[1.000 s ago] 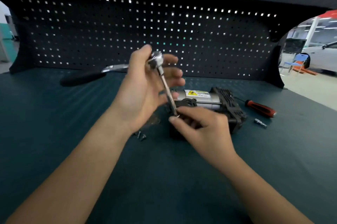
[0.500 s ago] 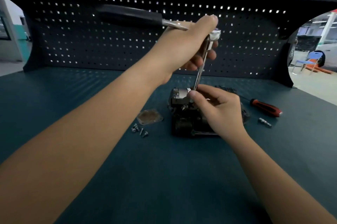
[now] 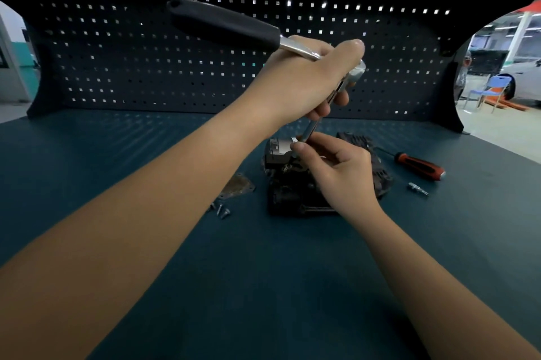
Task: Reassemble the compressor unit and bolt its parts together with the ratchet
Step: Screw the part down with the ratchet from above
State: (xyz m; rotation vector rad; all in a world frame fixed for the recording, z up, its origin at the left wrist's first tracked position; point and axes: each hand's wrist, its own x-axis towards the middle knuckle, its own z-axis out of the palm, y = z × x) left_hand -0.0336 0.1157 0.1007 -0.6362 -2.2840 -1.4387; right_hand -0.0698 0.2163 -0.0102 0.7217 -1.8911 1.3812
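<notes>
The black and silver compressor unit (image 3: 292, 192) stands on the dark green bench. My left hand (image 3: 310, 81) grips the head of the ratchet (image 3: 228, 26), whose black handle points up and to the left. A long chrome extension (image 3: 310, 128) runs down from the head to the top of the compressor. My right hand (image 3: 339, 166) pinches the lower end of that extension with thumb and fingertips, right over the unit. The bit's tip and the bolt under it are hidden by my fingers.
A thin metal cover plate (image 3: 238, 185) and several loose screws (image 3: 222, 210) lie left of the compressor. A red-and-black screwdriver (image 3: 418, 165) and a small chrome socket bit (image 3: 417, 188) lie to its right. A black pegboard (image 3: 117, 52) closes the back of the bench.
The ratchet handle has swung from low on the left to high, and the extension has tipped from leaning left to leaning right. My right hand stays pinched at its lower end.
</notes>
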